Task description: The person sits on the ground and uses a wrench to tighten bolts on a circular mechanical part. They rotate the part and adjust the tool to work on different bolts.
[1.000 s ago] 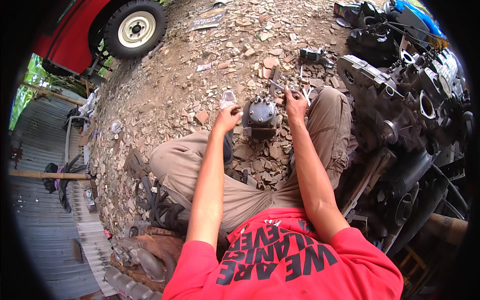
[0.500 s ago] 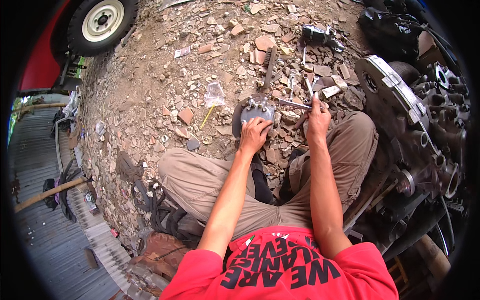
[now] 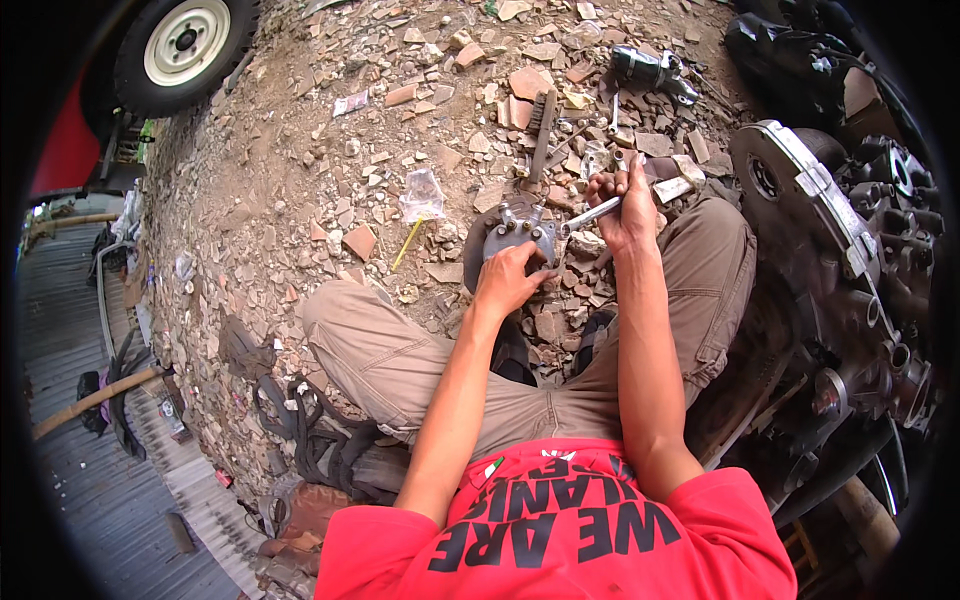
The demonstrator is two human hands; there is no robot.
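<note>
A round grey metal part (image 3: 508, 240) with several bolts and short stubs on top lies on a dark disc (image 3: 476, 262) between my feet. My left hand (image 3: 508, 278) is on its near side, fingers bent and thumb near the edge, gripping it. To the right, my right hand (image 3: 628, 208) is raised palm partly up, fingers curled. It holds a wrench (image 3: 592, 215) whose free end points left toward the metal part, just apart from it. Part of the wrench is hidden in the palm.
A brush (image 3: 541, 135), another wrench (image 3: 614, 112) and a dark cylindrical motor-like part (image 3: 640, 68) lie beyond on rubble. A plastic cup (image 3: 422, 195) and yellow stick (image 3: 407, 243) lie left. A large engine (image 3: 840, 230) stands close right; a vehicle wheel (image 3: 187, 42) is far left.
My right hand has turned palm upward, and the wrench now slants with its end lower and nearer my hand. My left hand's fingers have shifted toward the part's near right edge.
</note>
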